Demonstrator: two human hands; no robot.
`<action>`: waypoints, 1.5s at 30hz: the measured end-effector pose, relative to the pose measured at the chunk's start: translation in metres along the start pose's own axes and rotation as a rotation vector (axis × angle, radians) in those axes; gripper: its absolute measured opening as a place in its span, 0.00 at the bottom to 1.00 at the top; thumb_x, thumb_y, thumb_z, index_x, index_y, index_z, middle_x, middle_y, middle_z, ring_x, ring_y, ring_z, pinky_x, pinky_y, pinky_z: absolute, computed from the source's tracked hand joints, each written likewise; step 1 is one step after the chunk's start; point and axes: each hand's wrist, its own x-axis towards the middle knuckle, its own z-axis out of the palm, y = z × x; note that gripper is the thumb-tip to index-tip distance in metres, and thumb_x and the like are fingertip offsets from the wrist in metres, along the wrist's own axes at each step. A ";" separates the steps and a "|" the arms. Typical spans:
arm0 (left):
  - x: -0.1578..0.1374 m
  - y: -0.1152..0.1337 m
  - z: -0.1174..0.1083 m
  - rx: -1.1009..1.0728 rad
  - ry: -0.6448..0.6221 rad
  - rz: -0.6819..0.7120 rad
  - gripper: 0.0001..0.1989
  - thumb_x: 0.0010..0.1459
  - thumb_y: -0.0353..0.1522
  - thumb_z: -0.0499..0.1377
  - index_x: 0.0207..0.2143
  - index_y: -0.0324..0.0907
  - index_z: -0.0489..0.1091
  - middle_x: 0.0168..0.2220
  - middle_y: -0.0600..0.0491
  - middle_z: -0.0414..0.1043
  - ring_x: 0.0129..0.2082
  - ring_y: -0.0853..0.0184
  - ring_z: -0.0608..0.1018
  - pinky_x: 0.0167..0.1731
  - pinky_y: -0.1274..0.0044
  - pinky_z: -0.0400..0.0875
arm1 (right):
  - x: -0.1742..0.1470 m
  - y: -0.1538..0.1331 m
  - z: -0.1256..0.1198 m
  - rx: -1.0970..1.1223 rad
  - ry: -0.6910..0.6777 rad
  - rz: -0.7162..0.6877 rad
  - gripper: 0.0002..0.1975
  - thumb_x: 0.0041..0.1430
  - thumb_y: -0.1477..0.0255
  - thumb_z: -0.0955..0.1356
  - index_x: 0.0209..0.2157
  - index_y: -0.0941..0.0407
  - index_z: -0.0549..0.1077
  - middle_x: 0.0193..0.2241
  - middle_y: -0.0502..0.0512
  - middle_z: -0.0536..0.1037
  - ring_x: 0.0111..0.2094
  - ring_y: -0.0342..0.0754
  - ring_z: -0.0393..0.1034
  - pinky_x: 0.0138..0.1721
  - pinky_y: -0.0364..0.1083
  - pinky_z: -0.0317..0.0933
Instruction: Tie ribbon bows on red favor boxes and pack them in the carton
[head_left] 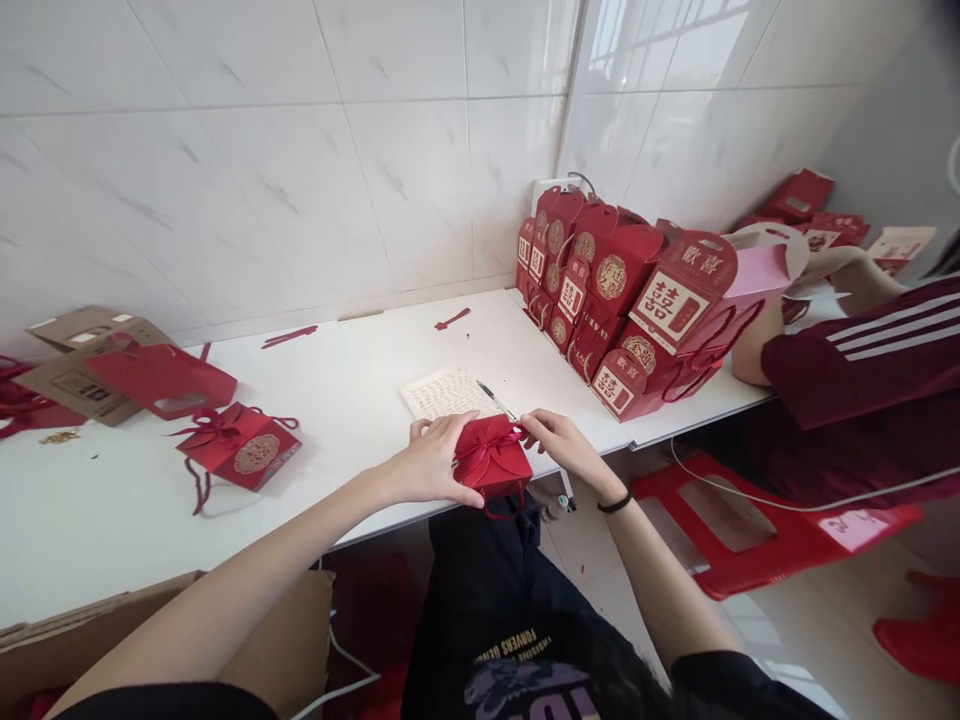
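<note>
A red box [511, 468], curved flaps [480, 465] folded shut beneath a crimson ribbon bow [492, 443], lies between the left grip [433, 460] and right grip [561, 440].

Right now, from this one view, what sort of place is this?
Probably a gift-box packing workspace: a long white table against the white tiled wall, stacked red cardboard boxes with gold emblems, and a small red ribbon-tied box in the person's left hand.
</note>
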 end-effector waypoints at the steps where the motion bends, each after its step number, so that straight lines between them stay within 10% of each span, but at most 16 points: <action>1: 0.001 0.001 -0.001 -0.018 0.011 0.013 0.47 0.40 0.48 0.64 0.59 0.41 0.48 0.58 0.41 0.56 0.57 0.49 0.59 0.56 0.57 0.46 | 0.000 0.000 0.002 0.019 0.008 0.009 0.21 0.51 0.54 0.65 0.25 0.59 0.69 0.22 0.52 0.72 0.23 0.43 0.66 0.23 0.40 0.58; 10: 0.016 0.006 0.011 0.051 0.223 0.096 0.07 0.57 0.36 0.55 0.35 0.41 0.62 0.39 0.53 0.66 0.44 0.63 0.68 0.46 0.67 0.59 | 0.006 -0.002 0.027 0.289 0.139 0.053 0.16 0.46 0.58 0.66 0.29 0.57 0.64 0.20 0.46 0.66 0.21 0.40 0.60 0.23 0.40 0.56; 18: 0.009 -0.002 0.019 0.060 0.255 0.135 0.04 0.58 0.33 0.55 0.32 0.42 0.64 0.40 0.52 0.66 0.44 0.64 0.67 0.45 0.69 0.59 | -0.007 0.008 0.034 0.417 0.207 0.057 0.12 0.45 0.67 0.66 0.32 0.57 0.64 0.19 0.45 0.65 0.21 0.40 0.60 0.25 0.41 0.57; 26: 0.009 -0.001 0.020 0.028 0.270 0.133 0.04 0.59 0.33 0.54 0.32 0.42 0.65 0.40 0.52 0.66 0.44 0.64 0.66 0.45 0.69 0.59 | -0.028 0.004 0.018 -0.048 0.429 -0.197 0.13 0.56 0.63 0.64 0.40 0.55 0.65 0.37 0.55 0.68 0.34 0.45 0.65 0.31 0.44 0.62; 33: 0.009 -0.002 0.023 0.025 0.304 0.151 0.04 0.59 0.33 0.54 0.33 0.42 0.65 0.39 0.53 0.66 0.43 0.64 0.67 0.44 0.69 0.58 | -0.031 -0.013 0.013 -0.378 0.149 -0.259 0.06 0.56 0.68 0.65 0.31 0.55 0.70 0.29 0.51 0.70 0.28 0.44 0.61 0.29 0.43 0.56; 45: 0.009 -0.004 0.025 0.027 0.318 0.159 0.03 0.58 0.32 0.55 0.32 0.42 0.64 0.38 0.54 0.66 0.43 0.65 0.66 0.44 0.70 0.57 | -0.028 -0.006 0.035 -0.481 0.401 -0.393 0.03 0.48 0.77 0.59 0.26 0.55 0.58 0.20 0.47 0.61 0.22 0.44 0.56 0.27 0.44 0.53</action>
